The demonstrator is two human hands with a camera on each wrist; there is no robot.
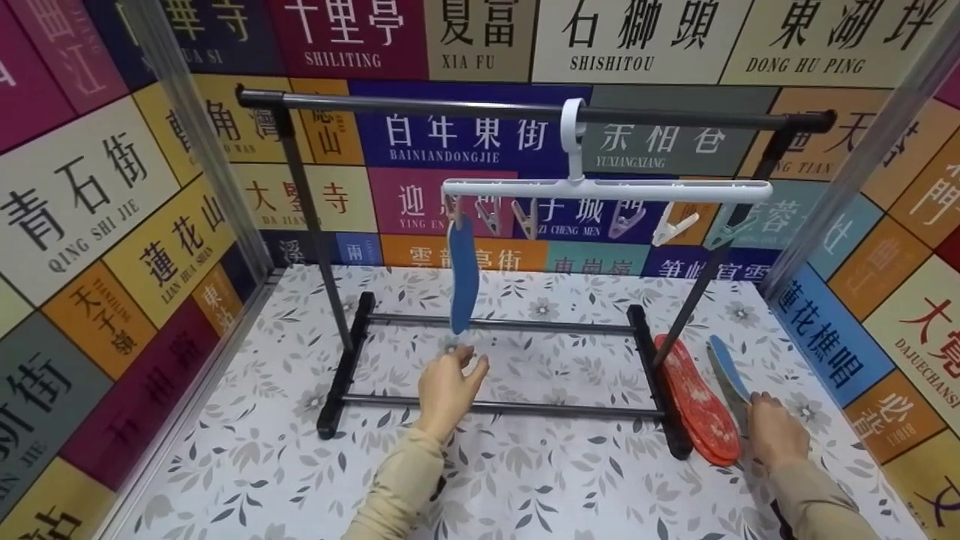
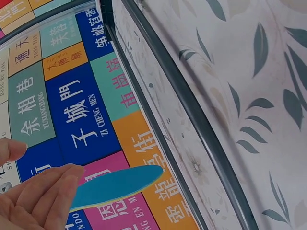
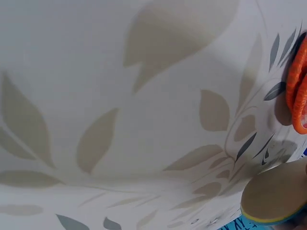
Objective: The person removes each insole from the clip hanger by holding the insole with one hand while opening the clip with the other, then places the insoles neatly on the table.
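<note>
Sleeves (image 1: 405, 472): wrinkled beige cloth; I see both forearms entering from the bottom edge.
Right grip (image 1: 778, 431): I read it as closed, bare fingers pinching the near end of the held insole (image 1: 726, 365).
Held insole: a thin, long tongue, tilted up from the fingers at the right; I see blue on one face, and my right wrist view shows a smooth beige face with a rounded, yellow-edged end.
Left grip (image 1: 450, 382): empty, fingers loosely bent, thumb apart, just below the hanging insole's tip.
Red insoles (image 1: 697, 405): a stacked pair, orange-red mottled with pale patches, lying between the rack's right foot and the right grip.
Desk (image 1: 300, 461): white, printed with grey and beige leaves and flowers.
Rack (image 1: 465, 109): round grey tubes with black joints and feet, standing upright.
Hanging insole (image 1: 463, 277): flat, blue, gently curved, dangling lengthwise from a peg at the hanger's left end.
Hanger (image 1: 615, 190): a white, glossy bar, hooked over the top tube.
Pegs (image 1: 675, 227): small, open-framed, white and muted tints, in a row underneath.
Walls (image 1: 675, 52): I make out flat, coloured blocks with large lettering.
</note>
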